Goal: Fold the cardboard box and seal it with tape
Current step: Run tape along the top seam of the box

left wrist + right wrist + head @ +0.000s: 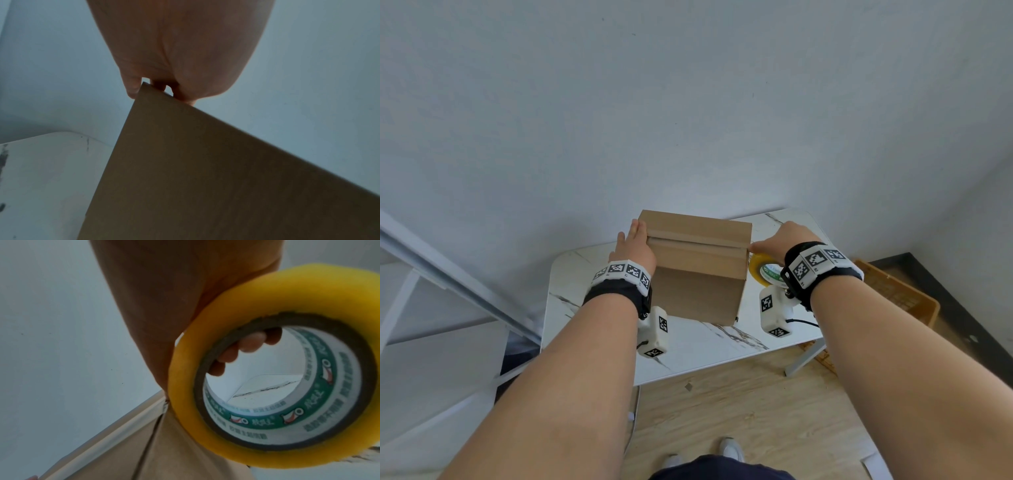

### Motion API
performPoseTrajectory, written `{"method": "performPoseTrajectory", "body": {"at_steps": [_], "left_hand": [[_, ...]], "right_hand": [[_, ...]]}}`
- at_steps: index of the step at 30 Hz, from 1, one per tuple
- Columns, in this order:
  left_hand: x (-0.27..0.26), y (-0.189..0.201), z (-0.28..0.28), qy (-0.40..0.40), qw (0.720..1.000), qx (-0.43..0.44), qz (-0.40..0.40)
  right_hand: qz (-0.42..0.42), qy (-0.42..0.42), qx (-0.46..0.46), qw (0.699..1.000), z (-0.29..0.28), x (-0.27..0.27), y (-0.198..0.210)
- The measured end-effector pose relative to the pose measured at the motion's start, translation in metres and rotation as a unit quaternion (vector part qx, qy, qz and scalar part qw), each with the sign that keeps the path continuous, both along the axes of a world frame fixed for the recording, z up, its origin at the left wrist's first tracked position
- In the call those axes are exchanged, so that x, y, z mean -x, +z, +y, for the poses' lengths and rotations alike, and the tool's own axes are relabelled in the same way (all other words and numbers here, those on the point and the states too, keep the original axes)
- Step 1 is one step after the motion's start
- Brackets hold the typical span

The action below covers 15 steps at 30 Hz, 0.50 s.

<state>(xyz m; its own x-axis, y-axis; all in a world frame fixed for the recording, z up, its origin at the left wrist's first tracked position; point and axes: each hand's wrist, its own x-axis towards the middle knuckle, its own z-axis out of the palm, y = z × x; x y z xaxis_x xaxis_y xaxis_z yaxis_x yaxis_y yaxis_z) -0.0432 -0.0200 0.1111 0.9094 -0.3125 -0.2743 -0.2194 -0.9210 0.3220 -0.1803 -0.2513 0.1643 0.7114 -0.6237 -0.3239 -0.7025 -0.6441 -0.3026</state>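
- Cardboard, plain brown: the cardboard box point(698, 267) stands folded on the table point(688, 356), flaps shut on top with a strip of tape along the centre seam point(697, 241)
- Left hand point(631, 248): laid against the box's left top edge, fingers fairly straight; in the left wrist view fingertips point(131, 87) sit at a corner of the board, bracing rather than gripping
- Right hand point(779, 240): at the right end of the seam, fingers hooked through the core of the tape roll point(273, 368); yellow roll, green-and-white printed liner; thumb side pressed at the box edge where the strip runs over
- Step in hand, by judgement: carrying the strip over the right edge and down the side wall. Done well, the left hand keeps the box from sliding, the roll stays taut and square to the seam, and the strip is rubbed flat before it is torn. Slack could wrinkle or skew it
- Wrist units: marker-printed bands and white camera blocks on both forearms
- Table: white marble-pattern top with grey veining, rounded corners, pale leg at the near right
- Floor: light wood-grain boards; white shoes at the bottom edge
- Beyond the table: an orange-brown crate point(900, 291) on the floor to the right, plain pale wall, white framing at the left
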Motion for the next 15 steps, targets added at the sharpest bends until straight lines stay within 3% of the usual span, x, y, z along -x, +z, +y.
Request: {"method": "performPoseTrajectory", "body": {"at_steps": [5,9,15], "left_hand": [[0.015,0.005,0.000,-0.010,0.994,-0.007,-0.111],[0.025,-0.004,-0.001,-0.036,0.974,0.083,-0.206],[0.025,-0.007,0.002,-0.082,0.986,0.002,-0.142]], "right_hand": [[-0.001,0.001,-0.005,1.000,-0.001,-0.004,-0.001],[-0.001,-0.001,-0.012,1.000,-0.001,-0.005,-0.002],[-0.001,-0.003,-0.024,1.000,-0.001,-0.007,-0.004]]}}
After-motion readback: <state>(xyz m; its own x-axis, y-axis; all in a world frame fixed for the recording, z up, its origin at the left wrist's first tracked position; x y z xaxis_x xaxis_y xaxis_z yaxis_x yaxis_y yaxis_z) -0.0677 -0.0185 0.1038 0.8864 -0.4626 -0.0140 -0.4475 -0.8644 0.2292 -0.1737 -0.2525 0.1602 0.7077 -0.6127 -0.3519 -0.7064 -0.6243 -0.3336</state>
